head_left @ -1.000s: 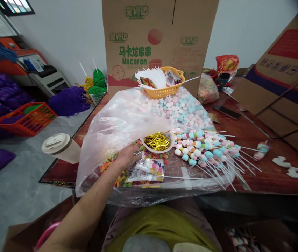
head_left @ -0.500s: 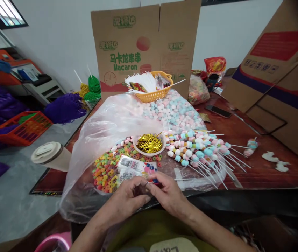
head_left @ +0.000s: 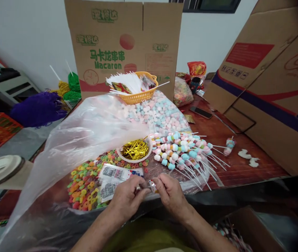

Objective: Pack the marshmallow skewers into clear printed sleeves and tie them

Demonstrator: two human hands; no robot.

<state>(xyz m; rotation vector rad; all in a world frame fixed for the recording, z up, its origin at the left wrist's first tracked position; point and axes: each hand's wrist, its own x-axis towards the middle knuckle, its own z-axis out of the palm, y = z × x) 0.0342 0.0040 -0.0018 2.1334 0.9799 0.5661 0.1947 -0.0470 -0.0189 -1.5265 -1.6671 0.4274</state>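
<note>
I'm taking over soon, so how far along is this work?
Threading looks done on the piled skewers, and one wrapped piece lies to their right. In hand: the right hand pinches a small printed wrapper; the left hand is close, its grip unclear. Seemingly left: wrapping the piled skewers, which look bare, and using the loose marshmallows, rings and sticks. No total shows, so I can't give a fraction.

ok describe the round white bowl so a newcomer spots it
From the brown cardboard box marked Macaron, come nearer past the yellow plastic basket. Left of the pastel marshmallow skewers sits the round white bowl, the only container full of gold strips.
</note>
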